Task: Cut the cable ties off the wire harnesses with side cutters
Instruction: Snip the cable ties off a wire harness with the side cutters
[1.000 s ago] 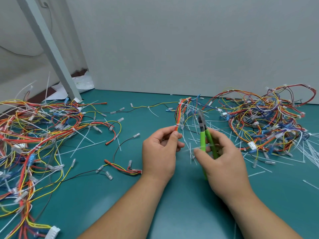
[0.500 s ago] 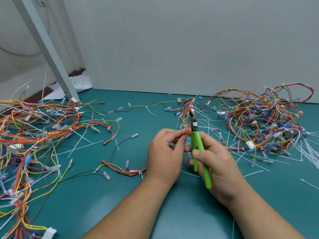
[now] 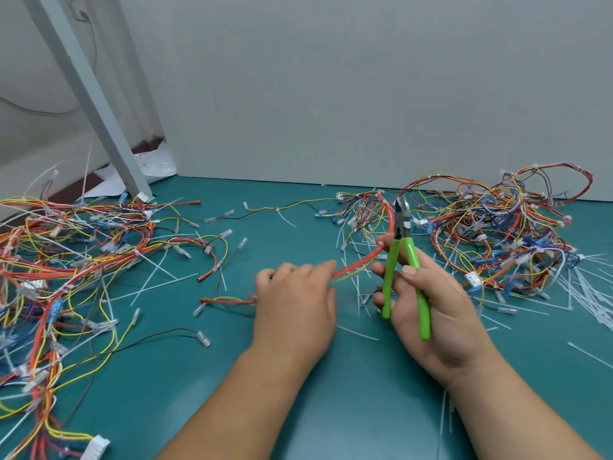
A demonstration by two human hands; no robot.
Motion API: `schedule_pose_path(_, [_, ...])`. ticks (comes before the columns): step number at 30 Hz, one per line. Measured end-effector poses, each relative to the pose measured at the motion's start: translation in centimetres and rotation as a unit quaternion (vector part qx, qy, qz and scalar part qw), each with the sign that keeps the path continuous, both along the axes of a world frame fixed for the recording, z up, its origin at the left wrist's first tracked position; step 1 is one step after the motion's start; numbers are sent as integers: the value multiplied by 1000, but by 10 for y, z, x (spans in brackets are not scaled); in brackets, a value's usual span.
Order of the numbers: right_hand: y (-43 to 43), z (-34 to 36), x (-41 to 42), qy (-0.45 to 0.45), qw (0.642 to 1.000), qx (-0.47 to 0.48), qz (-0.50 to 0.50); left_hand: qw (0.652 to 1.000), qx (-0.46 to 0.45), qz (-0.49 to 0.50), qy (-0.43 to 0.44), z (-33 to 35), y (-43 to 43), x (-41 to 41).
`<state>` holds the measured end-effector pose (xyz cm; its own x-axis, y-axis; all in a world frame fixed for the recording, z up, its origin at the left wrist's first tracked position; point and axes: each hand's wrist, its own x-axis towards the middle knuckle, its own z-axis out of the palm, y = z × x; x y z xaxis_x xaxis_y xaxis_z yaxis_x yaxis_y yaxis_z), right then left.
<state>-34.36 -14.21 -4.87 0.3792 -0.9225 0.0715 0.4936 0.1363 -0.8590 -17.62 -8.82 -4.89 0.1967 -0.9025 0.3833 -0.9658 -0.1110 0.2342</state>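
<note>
Harness wires, a red/orange/yellow bundle, run from the left hand up and right to a white cable tie near the far pile of harnesses on the green mat. Left hand lies palm down; the fingertips appear pinched on the bundle's near end, though motion blur hides the exact grip. Right hand is wrapped around the green handles of the side cutters, tool upright, nose pointing away; blades look slightly parted, not on any tie yet.

Second harness pile sits far left. Cut tie offcuts are scattered across the mat.

Risks, judged:
- Blades stand just beside the red wires; closing off-target would nick insulation instead of the tie.
- Bundle is slack, so the tie may twist away from the blades.
- Severed tie ends can fly.
- Left fingertips are near the cutting line if the bundle is fed closer.
</note>
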Motion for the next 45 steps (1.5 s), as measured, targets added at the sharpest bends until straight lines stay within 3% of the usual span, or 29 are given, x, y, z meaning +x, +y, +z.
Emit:
schedule_pose_path(3, [-1, 2, 0, -27, 1000, 11, -10, 999, 1, 38, -34, 20, 7, 19])
schedule_pose_path(8, [-5, 7, -4, -55, 998, 17, -26, 995, 64, 4, 71, 24, 17, 45])
schedule_pose_path(11, [-5, 8, -5, -58, 998, 24, -31, 991, 112, -34, 62, 11, 24, 51])
schedule_pose_path(20, [-3, 8, -4, -51, 998, 23, -10, 998, 14, -2, 63, -13, 20, 53])
schedule_pose_path(23, [-3, 9, -5, -82, 994, 56, -36, 982, -24, 6, 186, -14, 12, 48])
schedule_pose_path(26, [-2, 10, -4, -88, 991, 59, -87, 933, -98, 13, 346, -17, 5, 35])
schedule_pose_path(29, [0, 8, -2, -27, 989, 29, -141, 897, -162, 28, 411, -19, 1, 23])
schedule_pose_path(32, [7, 7, 0, 96, 975, -74, -187, 855, -221, 65, 465, -18, -4, 27])
schedule_pose_path(34, [14, 5, 3, 169, 951, -158, -204, 835, -238, 76, 491, -15, -5, 30])
schedule_pose_path(39, [25, 1, 8, 292, 880, -268, -262, 829, -224, 82, 507, -14, -5, 27])
schedule_pose_path(45, [34, 2, 11, 377, 841, -363, -137, 810, -218, 100, 535, -12, -5, 26])
